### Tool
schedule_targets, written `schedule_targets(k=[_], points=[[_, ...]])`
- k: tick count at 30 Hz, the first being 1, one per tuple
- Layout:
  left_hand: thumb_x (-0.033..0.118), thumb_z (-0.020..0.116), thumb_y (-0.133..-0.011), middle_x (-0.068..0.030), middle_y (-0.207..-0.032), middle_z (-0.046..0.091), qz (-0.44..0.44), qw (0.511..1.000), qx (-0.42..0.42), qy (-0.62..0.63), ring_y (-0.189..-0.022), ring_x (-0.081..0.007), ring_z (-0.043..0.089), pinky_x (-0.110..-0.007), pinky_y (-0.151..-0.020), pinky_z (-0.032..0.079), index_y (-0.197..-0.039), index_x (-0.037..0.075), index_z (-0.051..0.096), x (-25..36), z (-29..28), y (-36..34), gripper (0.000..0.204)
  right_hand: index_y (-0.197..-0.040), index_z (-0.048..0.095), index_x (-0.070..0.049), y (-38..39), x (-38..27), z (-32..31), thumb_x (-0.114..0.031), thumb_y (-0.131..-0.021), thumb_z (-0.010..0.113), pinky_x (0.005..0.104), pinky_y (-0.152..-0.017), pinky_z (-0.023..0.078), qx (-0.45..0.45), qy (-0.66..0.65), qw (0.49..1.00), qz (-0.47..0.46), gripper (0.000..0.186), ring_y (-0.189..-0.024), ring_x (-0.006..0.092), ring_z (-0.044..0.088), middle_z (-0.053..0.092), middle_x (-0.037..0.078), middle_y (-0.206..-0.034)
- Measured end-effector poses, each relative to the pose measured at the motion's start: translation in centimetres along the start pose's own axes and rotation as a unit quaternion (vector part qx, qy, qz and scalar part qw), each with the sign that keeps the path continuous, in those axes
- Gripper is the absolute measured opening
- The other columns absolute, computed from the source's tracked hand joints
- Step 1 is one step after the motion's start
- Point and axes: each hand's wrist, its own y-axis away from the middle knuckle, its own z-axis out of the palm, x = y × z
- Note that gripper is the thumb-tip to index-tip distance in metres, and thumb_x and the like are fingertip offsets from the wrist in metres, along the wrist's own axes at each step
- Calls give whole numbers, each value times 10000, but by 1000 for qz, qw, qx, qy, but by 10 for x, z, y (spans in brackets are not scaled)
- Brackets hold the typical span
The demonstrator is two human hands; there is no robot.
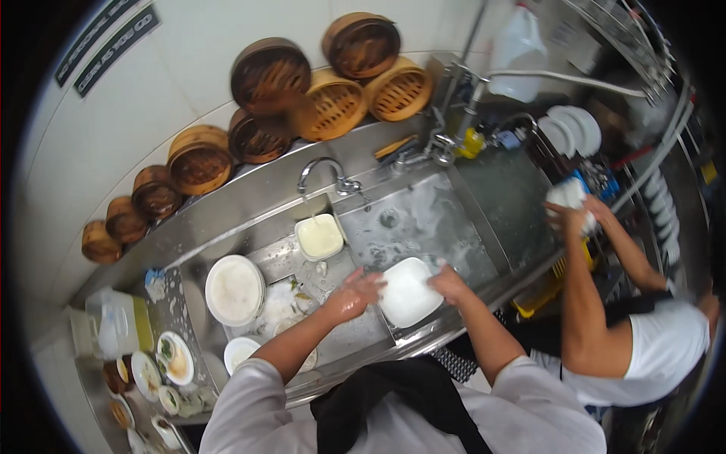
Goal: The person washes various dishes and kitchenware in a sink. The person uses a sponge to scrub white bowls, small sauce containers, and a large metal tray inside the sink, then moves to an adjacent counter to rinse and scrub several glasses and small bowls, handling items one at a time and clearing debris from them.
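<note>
A white square dish [410,293] is tilted over the divider at the front of the soapy sink basin [412,212], held between my two hands. My left hand [355,295] grips its left edge and my right hand [446,281] its right edge, fingertips partly hidden behind it. Behind them, the curved faucet [321,168] runs into a square tub of pale liquid [318,236]. In the left basin are a stack of round white plates [233,291], another white dish [240,354] and food scraps [299,291].
A co-worker [628,340] at right holds white dishware [566,198] over the right basin. Bamboo steamers [333,106] line the back ledge. Dirty plates [178,356] and plastic containers [121,321] crowd the left end. A hose [560,74], white jug [516,53] and racked plates [575,130] are at back right.
</note>
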Motion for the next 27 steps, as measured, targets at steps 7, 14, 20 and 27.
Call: schedule_targets(k=[7, 14, 20, 27], points=[[194, 655, -862, -297, -1364, 580, -760, 567, 300, 104, -1235, -427, 600, -461, -1040, 507, -1291, -18, 618, -145, 57, 42, 480, -1367, 557, 39, -22, -26, -11, -148, -775, 806, 418, -947, 546, 77, 259, 959, -83, 669, -1125, 370, 694, 703, 276, -1187], [361, 675, -843, -317, -1401, 528, -869, 435, 177, 159, -1213, -452, 608, -497, -1036, 513, -1368, -69, 533, -216, 61, 21, 693, -1346, 560, 67, -58, 12, -24, -298, -771, 894, 408, -977, 522, 88, 127, 987, -46, 759, -1147, 334, 677, 697, 261, -1216], [356, 567, -926, -235, -1215, 585, -733, 376, 287, 490, -981, -389, 694, -545, -826, 599, -1325, -32, 518, -225, 58, 47, 559, -1323, 563, 85, -46, 6, -9, -256, -810, 867, 379, -916, 544, 12, 152, 987, -50, 686, -1020, 257, 692, 725, 185, -1126], [331, 498, -990, -157, -1028, 658, -474, 154, 217, 839, -969, -279, 722, -379, -808, 648, -1320, -34, 498, -194, 32, 131, 492, -1510, 367, 1, -31, 2, 16, -262, -999, 607, 387, -807, 571, -38, -154, 987, -5, 622, -978, 259, 689, 633, 157, -1228]])
